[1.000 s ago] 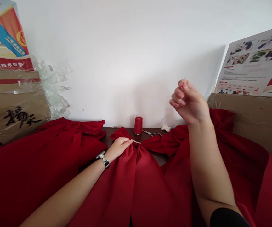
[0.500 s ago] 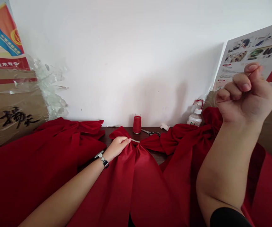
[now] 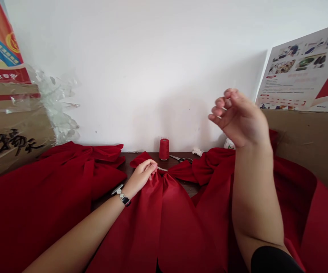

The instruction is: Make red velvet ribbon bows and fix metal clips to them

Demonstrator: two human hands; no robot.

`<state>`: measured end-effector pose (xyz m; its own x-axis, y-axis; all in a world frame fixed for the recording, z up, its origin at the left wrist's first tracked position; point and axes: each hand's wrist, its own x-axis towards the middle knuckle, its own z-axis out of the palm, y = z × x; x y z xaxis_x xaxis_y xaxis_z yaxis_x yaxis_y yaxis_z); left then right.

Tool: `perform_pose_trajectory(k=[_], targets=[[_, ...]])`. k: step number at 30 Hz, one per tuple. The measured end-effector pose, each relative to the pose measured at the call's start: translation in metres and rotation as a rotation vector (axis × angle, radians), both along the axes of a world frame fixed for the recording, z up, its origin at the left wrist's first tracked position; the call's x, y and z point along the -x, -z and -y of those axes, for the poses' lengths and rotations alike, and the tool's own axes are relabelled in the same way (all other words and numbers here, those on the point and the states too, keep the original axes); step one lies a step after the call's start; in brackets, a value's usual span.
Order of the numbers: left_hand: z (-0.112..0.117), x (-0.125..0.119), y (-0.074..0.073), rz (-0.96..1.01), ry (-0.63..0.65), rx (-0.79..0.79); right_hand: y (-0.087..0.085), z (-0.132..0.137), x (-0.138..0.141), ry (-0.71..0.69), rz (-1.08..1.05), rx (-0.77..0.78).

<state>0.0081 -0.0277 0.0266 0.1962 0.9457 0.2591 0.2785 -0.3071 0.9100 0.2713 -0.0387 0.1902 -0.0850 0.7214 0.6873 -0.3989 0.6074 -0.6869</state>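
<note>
My left hand [image 3: 144, 171], with a watch and bracelet at the wrist, is closed on the gathered top of a red cloth [image 3: 181, 212]. Right beside its fingertips a thin, pale strip [image 3: 163, 169] lies across the pleats; I cannot tell exactly what it is. My right hand [image 3: 242, 115] is raised in front of the wall, well above the cloth, thumb and forefinger pinched together and the other fingers curled loosely. Whatever the pinch holds is too fine to make out. Behind the pleats stands a cone of red thread [image 3: 164, 149] with needles sticking up from its top.
Scissors [image 3: 181, 159] lie right of the thread cone, near a crumpled white scrap [image 3: 197, 152]. Gathered red cloth [image 3: 75, 167] is heaped on the left, more on the right. A white bottle [image 3: 229, 144] is partly hidden behind my right arm. Cardboard boxes [image 3: 18, 125] flank the table against the wall.
My right hand has come inward to the left and down, its fingers loosening from a tighter curl. My left hand stays at the gathered cloth, its fingers slightly shifted.
</note>
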Motion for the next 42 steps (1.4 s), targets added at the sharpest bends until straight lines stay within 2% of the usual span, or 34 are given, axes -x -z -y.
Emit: perform_pose_trajectory(k=[4, 10, 15, 18, 23, 30, 33, 39, 42], targets=[[0.009, -0.004, -0.002, 0.186, 0.200, 0.032, 0.010, -0.006, 0.034, -0.056, 0.127, 0.076], [0.011, -0.004, 0.001, 0.434, 0.473, 0.095, 0.037, -0.021, 0.083, -0.416, 0.115, 0.221], [0.010, -0.003, 0.000, 0.689, 0.615, 0.169, 0.065, -0.032, 0.114, -0.552, 0.186, 0.310], [0.011, -0.004, -0.001, 0.782, 0.607, 0.213, 0.076, -0.038, 0.122, -0.584, 0.233, 0.347], [0.010, -0.006, -0.003, 0.798, 0.536, 0.210, 0.084, -0.047, 0.124, -0.579, 0.318, 0.369], [0.014, -0.005, -0.005, 0.705, 0.559, 0.219, 0.078, -0.049, 0.116, -0.558, 0.269, 0.351], [0.015, -0.005, -0.006, 0.704, 0.531, 0.220, 0.076, -0.046, 0.116, -0.558, 0.261, 0.367], [0.019, -0.006, -0.008, 0.659, 0.539, 0.189, 0.074, -0.039, 0.119, -0.608, 0.377, 0.362], [0.019, -0.008, -0.008, 0.661, 0.469, 0.146, 0.074, -0.038, 0.119, -0.618, 0.419, 0.343]])
